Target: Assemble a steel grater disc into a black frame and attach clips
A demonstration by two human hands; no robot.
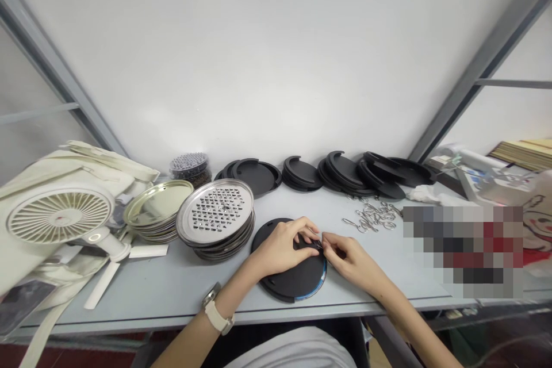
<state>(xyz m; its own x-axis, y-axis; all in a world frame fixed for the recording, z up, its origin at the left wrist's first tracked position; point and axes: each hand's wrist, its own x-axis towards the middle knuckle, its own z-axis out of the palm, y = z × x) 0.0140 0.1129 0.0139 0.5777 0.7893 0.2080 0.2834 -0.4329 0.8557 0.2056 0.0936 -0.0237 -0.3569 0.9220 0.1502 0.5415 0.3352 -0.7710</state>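
A black round disc (293, 276) lies flat on the table before me, with a strip of blue along its right edge. My left hand (287, 247) rests over the disc, its thumb and fingers curled in at the right rim. Facing it, my right hand (349, 259) pinches at that same rim, fingers closed. Between the fingertips a small dark, shiny piece shows in part; its kind is hidden. Several metal wire loops with clasps (373, 215) lie in a loose heap beyond my right hand.
Left of the disc stand stacks of perforated metal grater discs (190, 230) and gold-coloured round plates (142, 218). Black round holders (256, 175) line the wall. A white fan (60, 215) and cream bag (107, 161) occupy the left; a pixelated patch covers the right.
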